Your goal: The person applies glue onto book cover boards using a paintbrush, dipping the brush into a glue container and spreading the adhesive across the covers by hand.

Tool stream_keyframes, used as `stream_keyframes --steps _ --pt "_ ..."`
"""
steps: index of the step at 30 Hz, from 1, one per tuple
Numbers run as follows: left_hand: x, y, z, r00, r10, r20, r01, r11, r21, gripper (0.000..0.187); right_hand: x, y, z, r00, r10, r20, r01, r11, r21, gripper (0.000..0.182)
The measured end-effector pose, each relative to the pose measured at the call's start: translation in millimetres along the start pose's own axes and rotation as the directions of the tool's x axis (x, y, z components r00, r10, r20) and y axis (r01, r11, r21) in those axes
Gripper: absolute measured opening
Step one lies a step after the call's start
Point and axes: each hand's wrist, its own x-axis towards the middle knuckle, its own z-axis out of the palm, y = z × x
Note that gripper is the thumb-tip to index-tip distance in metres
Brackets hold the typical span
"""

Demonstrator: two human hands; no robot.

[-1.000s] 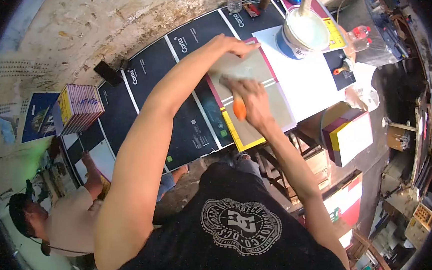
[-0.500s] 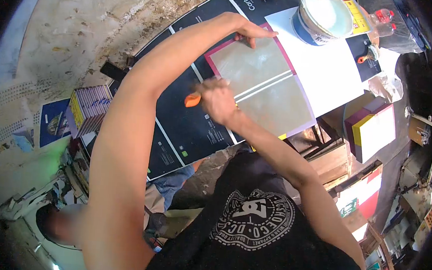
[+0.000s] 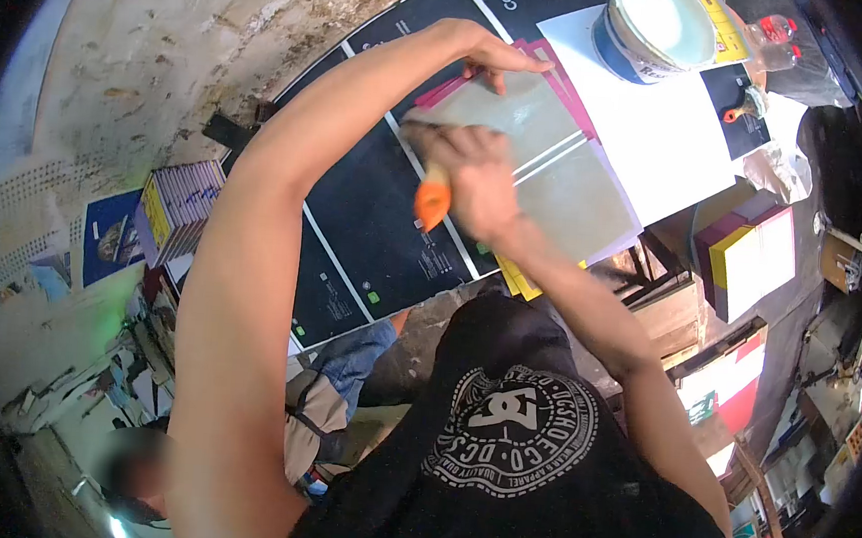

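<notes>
My right hand (image 3: pixel 472 177) is closed around a brush whose orange handle end (image 3: pixel 432 204) sticks out toward me. The bristles are hidden or blurred at the left edge of a grey panel (image 3: pixel 581 195). That panel has white stripes across it and lies on fanned, pink-edged sheets (image 3: pixel 573 94). At the panel's far edge, my left hand (image 3: pixel 495 64) rests with its fingers apart, pressing on the top.
A bucket of whitish paste (image 3: pixel 663 30) stands on a white sheet (image 3: pixel 650 144) at the back right, near another brush (image 3: pixel 745 104) and plastic bottles (image 3: pixel 772 43). Stacked booklets (image 3: pixel 180 207) sit at left. Another person (image 3: pixel 137 473) is at lower left.
My right hand has moved right and slightly up with the brush, over the panel. The pink-edged sheets now show more fanned out, and yellow edges show at the near side. My left hand stays nearly in place.
</notes>
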Motion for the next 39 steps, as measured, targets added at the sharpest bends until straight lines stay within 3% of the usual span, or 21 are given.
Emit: stream_keyframes --steps 3,5,6,9,11,12,15,17,18,19,21,23,24,25,27,29,33,36,37,39 --pt "-22 9 3 1.000 0.008 -0.016 -0.009 1.000 -0.016 0.099 -2 23 20 0.997 0.066 0.040 -0.058 0.982 -0.181 0.035" --pt "-17 7 7 0.999 0.029 -0.021 -0.031 0.996 -0.082 0.100 -17 18 80 0.999 0.020 0.039 -0.012 0.979 -0.202 0.032" --pt "-11 4 7 1.000 0.021 -0.019 -0.023 0.997 -0.069 0.100 -28 -1 95 0.984 -0.011 0.178 0.054 0.969 -0.240 0.031" --pt "4 -2 14 1.000 0.019 -0.015 -0.019 0.999 -0.042 0.102 -31 -49 63 0.935 -0.006 0.355 -0.025 0.996 0.083 0.031" --pt "-1 -6 15 0.996 0.040 -0.077 -0.045 0.997 -0.070 0.103 -27 -34 47 0.992 -0.122 0.041 0.121 0.992 0.017 0.032" --pt "-13 -4 20 0.996 0.039 -0.079 -0.044 0.997 -0.070 0.104 -22 -21 48 0.998 -0.024 0.060 0.029 0.997 -0.075 0.041" --pt "-19 1 25 0.996 0.025 -0.091 -0.034 0.995 -0.093 0.108 3 7 62 0.997 0.074 -0.017 -0.075 0.986 -0.148 0.032" --pt "5 -8 17 0.999 0.014 -0.032 -0.016 0.998 -0.062 0.107 -32 2 104 0.977 -0.032 0.210 0.083 0.968 -0.236 0.029" --pt "-12 2 17 0.995 0.018 -0.096 -0.023 0.998 -0.052 0.107 -40 -17 85 0.971 -0.064 0.231 0.086 0.993 -0.084 0.029" --pt "-20 6 20 0.993 0.021 -0.115 -0.027 0.999 -0.046 0.106 -51 -30 66 0.935 -0.023 0.355 0.025 1.000 -0.001 0.033" --pt "-23 8 24 0.990 0.030 -0.136 -0.035 0.999 -0.039 0.106 -71 -36 23 0.961 0.001 0.277 -0.035 0.992 0.118 0.037" --pt "-26 5 30 0.987 0.035 -0.154 -0.042 0.998 -0.042 0.106 -69 -4 -10 0.972 0.078 0.223 -0.098 0.992 0.079 0.040" --pt "-27 4 33 0.986 0.035 -0.163 -0.043 0.998 -0.042 0.106 -58 13 -17 0.999 0.033 0.011 -0.034 0.998 0.053 0.042" --pt "-27 4 35 0.985 0.036 -0.168 -0.043 0.998 -0.042 0.105 -49 13 -31 0.995 0.069 -0.067 -0.080 0.981 -0.175 0.043" --pt "-24 5 39 0.983 0.035 -0.178 -0.042 0.999 -0.034 0.105 -67 55 7 0.992 0.100 0.081 -0.094 0.992 -0.080 0.043" --pt "-23 8 42 0.982 0.031 -0.187 -0.037 0.999 -0.026 0.105 -105 26 24 0.975 0.051 0.218 -0.005 0.979 -0.206 0.042" --pt "-24 10 49 0.977 0.022 -0.212 -0.024 1.000 -0.007 0.104 -137 -18 -24 0.920 0.002 0.391 0.001 1.000 -0.007 0.047" --pt "-25 12 53 0.974 0.019 -0.224 -0.019 1.000 0.001 0.104 -105 -10 -51 0.978 0.004 0.211 0.004 0.999 -0.040 0.043" --pt "-24 13 54 0.974 0.020 -0.224 -0.019 1.000 0.006 0.103 -83 -10 -53 0.981 0.067 0.179 -0.044 0.991 -0.128 0.043" --pt "-22 14 56 0.974 0.019 -0.227 -0.017 1.000 0.013 0.103 -62 24 -22 0.998 0.016 0.056 -0.004 0.977 -0.212 0.041"
